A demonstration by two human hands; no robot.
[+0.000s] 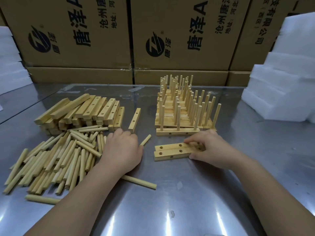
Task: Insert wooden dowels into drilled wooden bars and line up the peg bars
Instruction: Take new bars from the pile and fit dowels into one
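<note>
Two drilled wooden bars [172,150] lie side by side on the metal table, holes up, with no dowels in them. My right hand [211,149] grips their right ends. My left hand [121,149] rests on the edge of a loose pile of dowels [56,157] and is closed on a dowel [146,139] that sticks out to the upper right. Behind the two bars stand rows of finished peg bars [184,114] with upright dowels. A stack of empty drilled bars [85,111] lies at the back left, and one single bar [135,120] lies apart.
Stray dowels lie under my left forearm [139,182] and near the front left [42,199]. Cardboard boxes [170,40] form a wall behind the steel table [170,201]. White foam blocks are stacked at the right [279,74] and left [10,65].
</note>
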